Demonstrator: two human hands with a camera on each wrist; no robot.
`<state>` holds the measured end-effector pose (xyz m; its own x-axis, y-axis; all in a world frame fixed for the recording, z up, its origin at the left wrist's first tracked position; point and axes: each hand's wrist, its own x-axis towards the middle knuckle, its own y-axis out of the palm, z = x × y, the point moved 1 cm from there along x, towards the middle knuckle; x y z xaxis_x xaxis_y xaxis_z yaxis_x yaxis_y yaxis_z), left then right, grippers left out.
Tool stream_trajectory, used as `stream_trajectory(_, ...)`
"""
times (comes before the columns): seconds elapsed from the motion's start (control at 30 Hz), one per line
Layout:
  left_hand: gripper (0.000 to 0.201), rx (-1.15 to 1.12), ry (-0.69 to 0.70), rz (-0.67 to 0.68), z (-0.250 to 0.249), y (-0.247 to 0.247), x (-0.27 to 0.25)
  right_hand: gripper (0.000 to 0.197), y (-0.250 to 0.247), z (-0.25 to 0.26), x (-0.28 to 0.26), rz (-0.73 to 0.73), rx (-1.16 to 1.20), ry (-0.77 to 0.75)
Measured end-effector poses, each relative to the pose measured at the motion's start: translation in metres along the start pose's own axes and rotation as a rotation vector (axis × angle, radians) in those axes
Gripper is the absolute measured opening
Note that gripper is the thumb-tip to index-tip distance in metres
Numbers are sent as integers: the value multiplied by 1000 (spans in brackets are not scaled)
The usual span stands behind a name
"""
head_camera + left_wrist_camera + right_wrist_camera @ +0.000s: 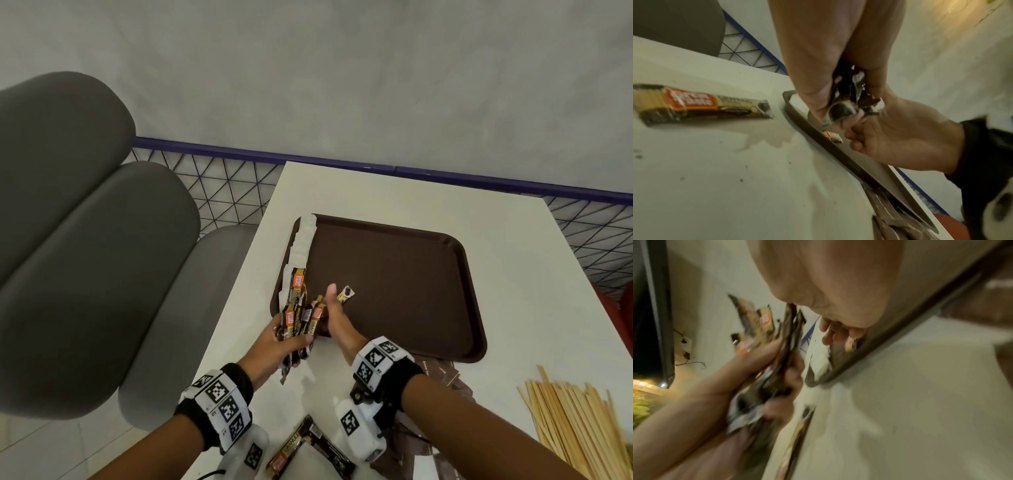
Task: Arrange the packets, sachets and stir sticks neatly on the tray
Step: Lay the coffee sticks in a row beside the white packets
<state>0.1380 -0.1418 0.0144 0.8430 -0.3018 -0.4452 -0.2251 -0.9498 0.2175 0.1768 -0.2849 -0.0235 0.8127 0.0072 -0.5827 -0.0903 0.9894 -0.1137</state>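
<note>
My left hand (291,341) grips a fanned bundle of coffee stick packets (297,310) just over the near left corner of the brown tray (394,270). My right hand (331,313) sits against the bundle, thumb up, fingers curled round one packet whose end (346,294) pokes out past the thumb. A row of white sachets (303,240) lies along the tray's left rim. In the left wrist view the bundle (846,100) is pinched between my left fingers (818,81), with the right hand (900,129) beside it. The right wrist view is blurred.
Two more coffee packets (301,445) lie on the white table near me. A heap of brown sachets (442,377) sits below the tray's front edge, and a pile of wooden stir sticks (575,421) is at the right. A grey cushioned seat (85,240) stands to the left.
</note>
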Motion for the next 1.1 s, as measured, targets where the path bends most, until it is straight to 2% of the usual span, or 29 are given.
stream_trajectory(0.07, 49, -13, 8, -37, -1, -12, -1, 64, -18, 28, -12, -94, -171, -119)
stream_trajectory(0.13, 43, 1, 14, -78, -2, -24, -3, 35, -42, 37, -1, -205, -453, -227)
stream_trajectory(0.2, 41, 27, 19, -106, -2, -31, -5, 36, -61, 36, 9, -250, -759, -294)
stream_trajectory(0.3, 50, 51, 14, -123, -4, -36, -8, 48, -69, 32, 12, -139, -1234, -377)
stream_trajectory(0.4, 54, 46, 11, -137, -2, -40, -9, 48, -73, 29, 12, -82, -1477, -478)
stream_trajectory(0.57, 53, 59, 20, -159, -3, -44, -10, 35, -83, 24, 17, -166, -1394, -496)
stream_trajectory(0.77, 67, 24, 35, -202, -7, -54, 5, 34, -100, 42, 35, -312, -1242, -481)
stream_trajectory(0.93, 45, -6, 58, -214, -17, -52, 18, 33, -100, 79, 70, -405, -1244, -504)
stream_trajectory(1.1, 43, 15, 49, -246, -26, -56, 31, 35, -93, 116, 110, -471, -1234, -490)
